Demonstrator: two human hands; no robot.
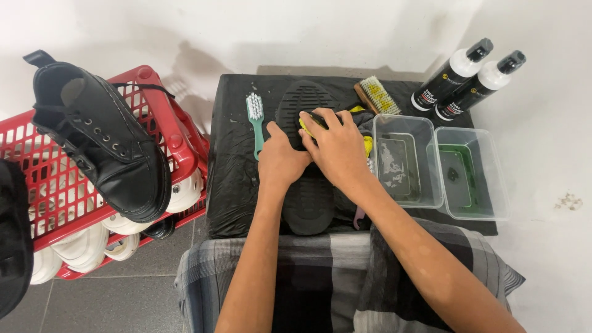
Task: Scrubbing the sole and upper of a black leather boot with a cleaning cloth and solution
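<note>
A black shoe (308, 105) lies sole-up on a black mat (231, 172). My left hand (280, 159) presses down on the sole at its middle. My right hand (336, 145) grips a yellow brush (306, 123) held against the sole; most of the brush is hidden under the fingers. A green-handled toothbrush-like brush (256, 120) rests on the mat just left of my left hand.
A wooden scrub brush (376, 95) lies at the mat's back. Two clear plastic tubs (431, 145) (493, 179) with liquid sit to the right, two white bottles (468, 80) behind them. A red basket (179, 132) at left bears a black boot (105, 142) and white shoes.
</note>
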